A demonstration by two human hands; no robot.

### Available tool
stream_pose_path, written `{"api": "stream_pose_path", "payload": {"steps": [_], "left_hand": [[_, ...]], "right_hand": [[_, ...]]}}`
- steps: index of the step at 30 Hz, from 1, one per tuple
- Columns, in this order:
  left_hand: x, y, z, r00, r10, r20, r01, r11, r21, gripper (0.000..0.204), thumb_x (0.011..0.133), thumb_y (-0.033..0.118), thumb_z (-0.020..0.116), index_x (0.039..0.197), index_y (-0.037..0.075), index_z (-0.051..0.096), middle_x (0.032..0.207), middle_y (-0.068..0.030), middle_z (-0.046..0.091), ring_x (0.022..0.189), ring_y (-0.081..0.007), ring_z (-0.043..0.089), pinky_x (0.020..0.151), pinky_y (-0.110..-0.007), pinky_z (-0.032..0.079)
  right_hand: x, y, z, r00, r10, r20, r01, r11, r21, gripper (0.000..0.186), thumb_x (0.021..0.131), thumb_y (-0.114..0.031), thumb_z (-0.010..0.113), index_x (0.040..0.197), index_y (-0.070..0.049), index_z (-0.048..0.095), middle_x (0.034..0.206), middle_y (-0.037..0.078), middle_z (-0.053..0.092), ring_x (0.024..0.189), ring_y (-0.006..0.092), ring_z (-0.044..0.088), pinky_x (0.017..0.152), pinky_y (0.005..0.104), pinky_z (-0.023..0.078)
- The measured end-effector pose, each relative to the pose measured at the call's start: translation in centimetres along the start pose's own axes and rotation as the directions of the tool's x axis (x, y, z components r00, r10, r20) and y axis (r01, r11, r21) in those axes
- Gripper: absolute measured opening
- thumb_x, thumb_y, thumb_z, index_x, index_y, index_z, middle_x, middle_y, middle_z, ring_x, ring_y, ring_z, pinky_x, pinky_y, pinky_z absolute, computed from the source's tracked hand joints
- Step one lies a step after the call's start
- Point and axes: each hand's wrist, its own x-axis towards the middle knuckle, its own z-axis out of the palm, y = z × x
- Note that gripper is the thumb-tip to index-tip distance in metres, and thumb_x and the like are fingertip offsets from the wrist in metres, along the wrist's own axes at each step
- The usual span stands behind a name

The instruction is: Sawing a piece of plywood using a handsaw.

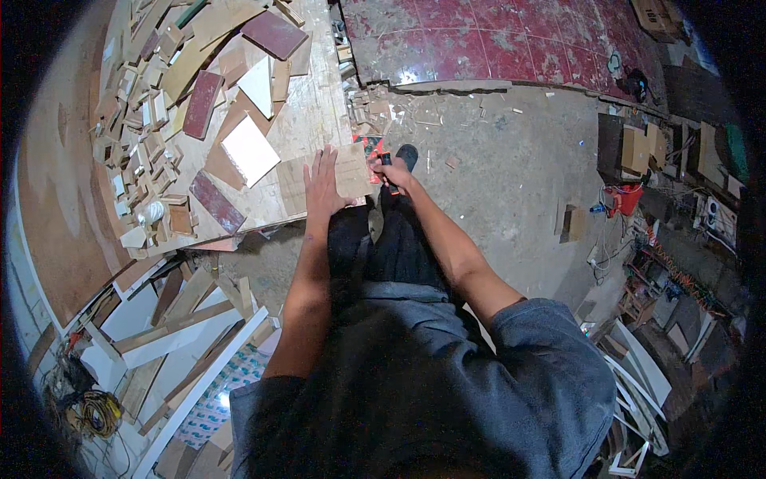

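My left hand point(321, 185) lies with its fingers spread on a flat tan piece of board or cardboard point(349, 170) at the worktable's right edge. Closed around a black-and-orange hand tool point(387, 162), my right hand point(396, 173) is just off that edge, close to the tan piece's right end. The tool's working end cannot be made out. A red patterned item point(369, 145) shows beyond the tan piece, beside my right hand.
Wood offcuts point(155, 152), maroon blocks point(203, 104) and a white panel point(250, 152) cover much of the worktable point(319, 88). Boards point(179, 327) are piled at lower left. A raised red tiled floor point(479, 40) lies ahead. Cables point(610, 247) and shelves point(638, 152) stand along the right.
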Motion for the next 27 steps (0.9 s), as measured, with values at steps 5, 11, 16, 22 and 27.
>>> {"api": "stream_pose_path", "payload": {"steps": [5, 11, 16, 22, 27], "left_hand": [[0.3, 0.0, 0.2, 1.000, 0.013, 0.005, -0.013, 1.000, 0.012, 0.144, 0.042, 0.052, 0.094, 0.159, 0.014, 0.018, 0.167, -0.0030, 0.016, 0.154, -0.0241, 0.015, 0.122, -0.055, 0.016], [0.2, -0.2, 0.5, 1.000, 0.006, 0.031, -0.007, 0.999, 0.041, 0.146, 0.043, 0.052, 0.093, 0.160, 0.014, 0.015, 0.168, -0.0034, 0.013, 0.154, -0.0243, 0.013, 0.122, -0.056, 0.018], [0.2, 0.0, 0.2, 0.999, -0.014, 0.045, 0.011, 0.998, 0.068, 0.146, 0.043, 0.052, 0.094, 0.160, 0.014, 0.015, 0.168, -0.0035, 0.012, 0.154, -0.0246, 0.014, 0.122, -0.056, 0.018], [0.2, 0.3, 0.0, 0.999, -0.015, 0.032, 0.014, 0.999, 0.031, 0.144, 0.043, 0.048, 0.095, 0.160, 0.015, 0.016, 0.168, -0.0031, 0.013, 0.154, -0.0246, 0.016, 0.122, -0.056, 0.018], [0.0, 0.1, 0.1, 0.999, -0.015, 0.028, 0.014, 0.999, 0.029, 0.143, 0.045, 0.046, 0.095, 0.160, 0.015, 0.015, 0.168, -0.0028, 0.014, 0.154, -0.0245, 0.015, 0.122, -0.056, 0.018]], "right_hand": [[0.0, 1.2, 0.8, 0.999, -0.035, -0.023, 0.035, 0.999, 0.021, 0.012, 0.088, -0.015, 0.075, 0.094, -0.008, 0.067, 0.073, -0.001, 0.063, 0.049, 0.0066, 0.049, 0.044, 0.0246, 0.041], [-1.9, -0.3, 1.3, 1.000, -0.025, -0.004, 0.025, 0.997, 0.072, 0.018, 0.084, -0.019, 0.080, 0.090, -0.007, 0.067, 0.071, -0.001, 0.063, 0.051, 0.0067, 0.051, 0.044, 0.0249, 0.041], [-1.5, -0.4, 1.1, 0.999, -0.049, -0.021, 0.050, 0.998, 0.046, 0.020, 0.082, -0.018, 0.081, 0.090, -0.006, 0.067, 0.069, -0.001, 0.061, 0.050, 0.0071, 0.050, 0.044, 0.0248, 0.042], [-0.9, 0.1, 0.3, 0.998, -0.058, 0.037, 0.055, 0.995, 0.085, 0.017, 0.083, -0.011, 0.077, 0.095, -0.003, 0.068, 0.072, 0.000, 0.062, 0.050, 0.0070, 0.051, 0.043, 0.0239, 0.043], [-1.0, 0.5, 0.9, 1.000, -0.016, -0.010, 0.017, 0.998, 0.062, 0.016, 0.083, -0.009, 0.076, 0.096, -0.002, 0.068, 0.072, 0.001, 0.062, 0.050, 0.0072, 0.052, 0.043, 0.0242, 0.043]]}}
